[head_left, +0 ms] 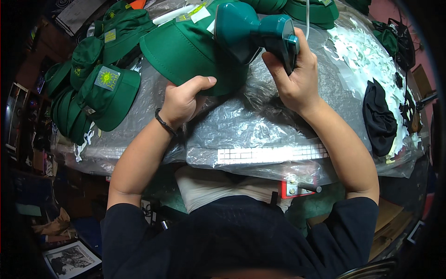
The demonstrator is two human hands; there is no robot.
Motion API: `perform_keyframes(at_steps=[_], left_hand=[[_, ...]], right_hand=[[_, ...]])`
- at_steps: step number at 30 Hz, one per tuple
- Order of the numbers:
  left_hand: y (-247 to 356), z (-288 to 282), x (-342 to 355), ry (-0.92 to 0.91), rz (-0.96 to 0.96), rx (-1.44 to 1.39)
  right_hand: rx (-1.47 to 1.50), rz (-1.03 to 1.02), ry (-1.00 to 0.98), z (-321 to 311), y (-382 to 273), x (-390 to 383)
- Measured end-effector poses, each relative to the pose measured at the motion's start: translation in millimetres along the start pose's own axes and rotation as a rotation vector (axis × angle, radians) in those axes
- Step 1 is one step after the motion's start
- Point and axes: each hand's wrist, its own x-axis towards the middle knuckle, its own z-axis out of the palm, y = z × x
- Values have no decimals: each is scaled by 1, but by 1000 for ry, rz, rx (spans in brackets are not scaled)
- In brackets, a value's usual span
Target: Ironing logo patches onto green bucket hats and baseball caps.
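Observation:
My left hand (pixel 188 98) is closed on the brim edge of a green bucket hat (pixel 181 53), thumb on top. The hat is tilted over the table, with a white patch (pixel 200 15) and a yellow-green print near its top. My right hand (pixel 299 76) is wrapped round the dark handle of a teal handheld garment steamer (pixel 238 30). The steamer's wide head is over the hat's right side and hides part of it. Whether the head touches the cloth I cannot tell.
Several green bucket hats (pixel 109 90) with yellow prints are piled at the left, more at the far edge. Clear plastic sheeting (pixel 232 125) covers the table. White scraps (pixel 357 51) and a black cloth (pixel 380 118) lie at the right. A white cord (pixel 307 18) runs behind the steamer.

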Motion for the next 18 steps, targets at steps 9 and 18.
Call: perform_keyframes(at_steps=[9,18], left_hand=[[-2,-7,0,-12,21,74],[-1,-4,1,-11,17,74]], right_hand=[[-45,-46,-8,2,3,-1],[-56,-58,-2,3,5,-1]])
